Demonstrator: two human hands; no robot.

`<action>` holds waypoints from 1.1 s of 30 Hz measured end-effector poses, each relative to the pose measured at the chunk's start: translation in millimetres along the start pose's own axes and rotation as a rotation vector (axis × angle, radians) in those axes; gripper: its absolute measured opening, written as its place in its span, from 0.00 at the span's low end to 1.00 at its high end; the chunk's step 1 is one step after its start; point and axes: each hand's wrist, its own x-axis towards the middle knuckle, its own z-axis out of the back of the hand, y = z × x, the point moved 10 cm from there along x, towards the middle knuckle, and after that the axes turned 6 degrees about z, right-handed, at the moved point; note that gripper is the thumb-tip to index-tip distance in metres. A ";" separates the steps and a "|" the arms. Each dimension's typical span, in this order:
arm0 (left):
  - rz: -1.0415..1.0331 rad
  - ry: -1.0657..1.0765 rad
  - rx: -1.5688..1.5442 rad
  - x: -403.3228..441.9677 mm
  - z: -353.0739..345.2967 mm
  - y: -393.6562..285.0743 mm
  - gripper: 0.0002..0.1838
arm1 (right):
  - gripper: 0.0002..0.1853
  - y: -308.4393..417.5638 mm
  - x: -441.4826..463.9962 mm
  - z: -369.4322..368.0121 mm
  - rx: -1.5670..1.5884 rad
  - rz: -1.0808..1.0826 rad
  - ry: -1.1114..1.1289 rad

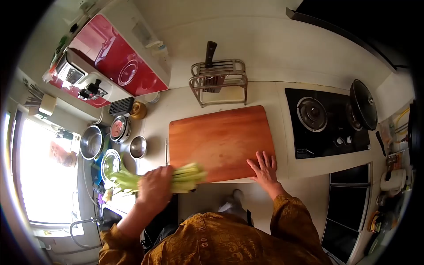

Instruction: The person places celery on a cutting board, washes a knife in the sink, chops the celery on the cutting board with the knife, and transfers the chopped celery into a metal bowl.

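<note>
The left hand is clenched around 1 bunch of celery, just beside the near left corner of the chopping board. The celery's pale cut stalks jut right from this fist across that corner, toward the right hand but well apart from it; its leafy end, blurred, trails out left of the board. The right hand grips nothing: its fingers are spread on the board's near right corner.

Left of the board stand 1 small steel bowl, 1 steel bowl with red contents and, farther left, 1 steel colander. Beyond the board's far edge is a metal knife rack holding 1 dark-handled knife. Right of the board, a black gas hob has 2 knobs at its near side, and a black pan sits tilted over its right burner.
</note>
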 end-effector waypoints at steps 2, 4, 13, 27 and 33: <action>-0.076 0.087 0.013 34.0 -10.8 -52.8 0.19 | 0.49 -5.4 6.0 1.9 -0.019 0.032 0.054; -0.204 0.113 0.002 60.5 -11.5 -101.1 0.17 | 0.43 -6.2 9.4 8.4 -0.019 0.043 0.047; -0.392 0.022 -0.169 134.7 -63.9 -180.5 0.17 | 0.36 11.8 5.3 4.9 -0.081 -0.087 0.108; -0.344 -0.139 -0.312 200.8 -188.3 -132.1 0.21 | 0.50 23.7 27.4 11.4 -0.099 -0.117 0.148; -0.230 -0.224 -0.295 209.4 -197.2 -130.5 0.17 | 0.50 23.4 27.3 7.0 -0.116 -0.071 0.167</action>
